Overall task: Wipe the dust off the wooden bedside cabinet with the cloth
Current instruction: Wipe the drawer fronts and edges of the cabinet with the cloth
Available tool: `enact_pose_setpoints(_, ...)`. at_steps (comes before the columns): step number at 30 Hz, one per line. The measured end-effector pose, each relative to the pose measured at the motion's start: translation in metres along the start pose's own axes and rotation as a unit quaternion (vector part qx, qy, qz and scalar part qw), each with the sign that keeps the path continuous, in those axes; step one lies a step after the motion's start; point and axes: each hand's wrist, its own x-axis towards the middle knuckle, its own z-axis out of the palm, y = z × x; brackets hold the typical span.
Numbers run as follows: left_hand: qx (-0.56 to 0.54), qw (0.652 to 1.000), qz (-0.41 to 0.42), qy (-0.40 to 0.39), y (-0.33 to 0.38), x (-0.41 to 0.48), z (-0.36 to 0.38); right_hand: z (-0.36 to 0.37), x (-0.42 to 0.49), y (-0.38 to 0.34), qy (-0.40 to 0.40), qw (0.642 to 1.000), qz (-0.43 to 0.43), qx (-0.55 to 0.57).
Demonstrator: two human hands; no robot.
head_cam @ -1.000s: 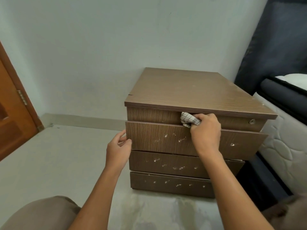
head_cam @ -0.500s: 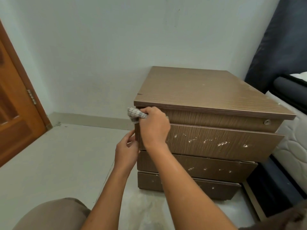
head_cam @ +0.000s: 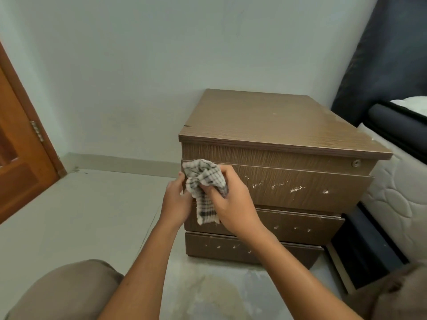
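Holding the checked cloth (head_cam: 203, 181) bunched in my right hand (head_cam: 233, 204), fingers curled round it, at the front left corner of the cabinet (head_cam: 277, 135), level with the top drawer (head_cam: 307, 179). A loose tail of cloth hangs below the fist. My left hand (head_cam: 176, 199) sits against the cloth at the cabinet's left edge. Its fingertips are hidden, so I can't tell if it grips or only touches. Reads as a regrip, not a stroke.

Risks from here:
- The hanging tail may catch a drawer edge mid-stroke and pull the wad out of my grip.
- The white specks (head_cam: 297, 188) on the drawer fronts, right of the cloth, look stuck on. A light dry pass would probably skip or smear them.
- Pressing harder to lift them could shove the drawer in or shift the cabinet if my left hand isn't bracing it.
- Wiping towards the cabinet's right side flicks dust onto the mattress (head_cam: 397, 195) just beside it.
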Motion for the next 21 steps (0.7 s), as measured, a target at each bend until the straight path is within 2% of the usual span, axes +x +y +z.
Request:
enact_pose_setpoints(3,-0.025,0.999,-0.033,0.025,-0.002,0.003,0.010,-0.010,-0.022,0.017,0.036,0.994,0.063,0.077)
enact_pose_setpoints(6,-0.054,0.993,-0.057,0.085,0.008,-0.001,0.017,-0.022,-0.036,0.037,0.112,0.981,0.114,0.111)
enact_pose_setpoints(11,-0.077,0.985,-0.076,0.136,0.015,0.001,0.032,-0.067,-0.061,0.065,0.260,0.957,0.124,0.003)
enact_pose_setpoints(16,-0.096,0.972,-0.100,0.192,0.024,0.009,0.048,-0.125,-0.084,0.084,0.380,0.902,0.127,-0.160)
enact_pose_setpoints(21,-0.107,0.964,-0.117,0.212,0.028,0.013,0.054,-0.172,-0.081,0.102,0.501,0.836,0.134,-0.182)
